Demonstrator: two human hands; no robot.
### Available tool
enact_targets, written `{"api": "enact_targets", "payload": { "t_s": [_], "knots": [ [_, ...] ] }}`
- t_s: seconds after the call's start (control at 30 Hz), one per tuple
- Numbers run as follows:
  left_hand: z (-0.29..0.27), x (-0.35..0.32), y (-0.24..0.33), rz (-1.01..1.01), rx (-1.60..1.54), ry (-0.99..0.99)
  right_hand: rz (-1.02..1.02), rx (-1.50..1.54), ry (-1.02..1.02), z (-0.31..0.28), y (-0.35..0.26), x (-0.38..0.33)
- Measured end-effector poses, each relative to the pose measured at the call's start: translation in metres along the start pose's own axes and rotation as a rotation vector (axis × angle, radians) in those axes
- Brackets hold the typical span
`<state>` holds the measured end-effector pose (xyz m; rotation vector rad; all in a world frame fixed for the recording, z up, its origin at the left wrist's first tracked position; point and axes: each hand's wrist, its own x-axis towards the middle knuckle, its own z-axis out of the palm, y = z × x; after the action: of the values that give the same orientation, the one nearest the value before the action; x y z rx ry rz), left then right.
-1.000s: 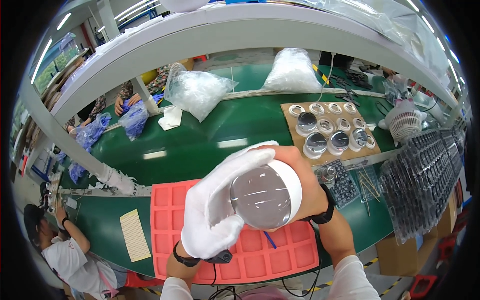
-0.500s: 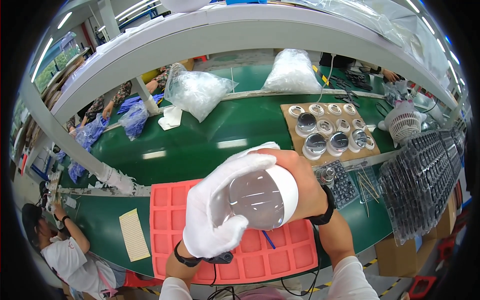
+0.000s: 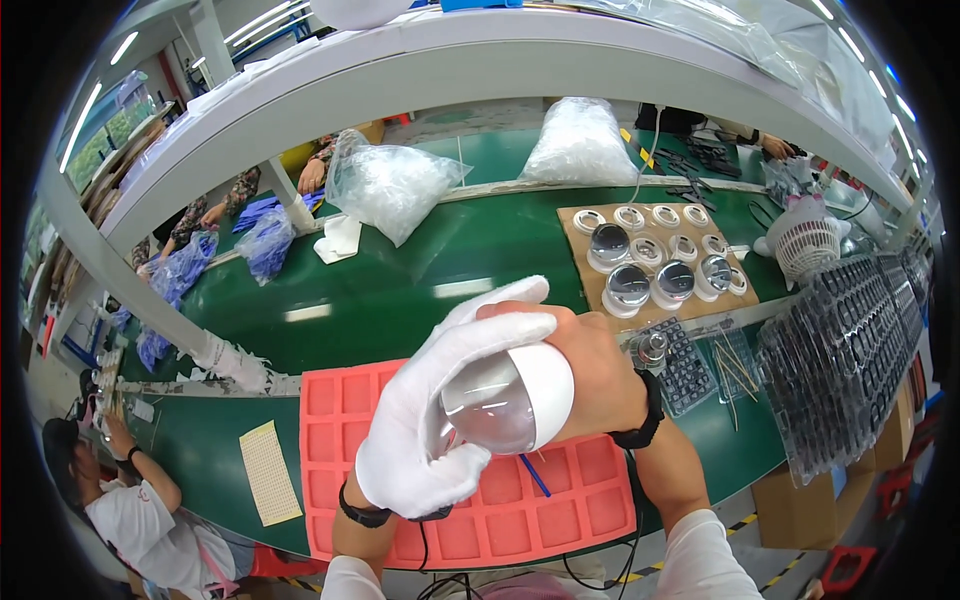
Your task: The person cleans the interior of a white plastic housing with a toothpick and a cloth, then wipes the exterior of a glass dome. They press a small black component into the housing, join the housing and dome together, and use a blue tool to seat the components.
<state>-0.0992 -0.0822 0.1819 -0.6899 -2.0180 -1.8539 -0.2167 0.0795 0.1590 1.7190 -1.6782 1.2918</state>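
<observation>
Above the red compartment tray I hold a clear round globe with a white ring base. My left hand, in a white glove, cups the clear side, its thumb below and fingers over the top. Bare and closed, my right hand grips the white base from the right, and its fingertips are mostly hidden. A thin blue stick shows just under the globe, over the tray.
At the back right a brown board holds white rings and several clear globes on bases. Stacked black trays and a small clear part are at the right. A yellowish sheet lies left. Across the bench stand plastic bags; a co-worker sits far left.
The globe has turned and shifted slightly left in my hands, and its clear side shows smaller. My gloved fingers reach higher around it. Both hands still hold it.
</observation>
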Motion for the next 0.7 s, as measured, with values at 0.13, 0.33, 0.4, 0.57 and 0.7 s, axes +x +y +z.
{"api": "enact_targets", "payload": {
  "t_s": [0.13,0.33,0.4,0.57,0.7],
  "knots": [
    [0.01,0.001,-0.001,-0.009,0.026,0.058,0.044,0.018,-0.048,-0.002,0.0,-0.001],
    [0.001,-0.003,-0.007,0.027,-0.016,0.018,0.039,0.023,-0.058,-0.001,-0.003,0.005],
    [0.002,-0.003,-0.002,0.009,-0.013,0.028,0.029,0.022,-0.038,0.0,-0.003,0.005],
    [0.006,-0.003,-0.003,-0.062,-0.049,0.036,0.064,-0.036,0.017,0.0,-0.001,-0.005],
    [0.007,-0.007,-0.006,0.029,0.096,0.086,0.087,0.147,0.03,0.002,-0.002,-0.003]
  ]
}}
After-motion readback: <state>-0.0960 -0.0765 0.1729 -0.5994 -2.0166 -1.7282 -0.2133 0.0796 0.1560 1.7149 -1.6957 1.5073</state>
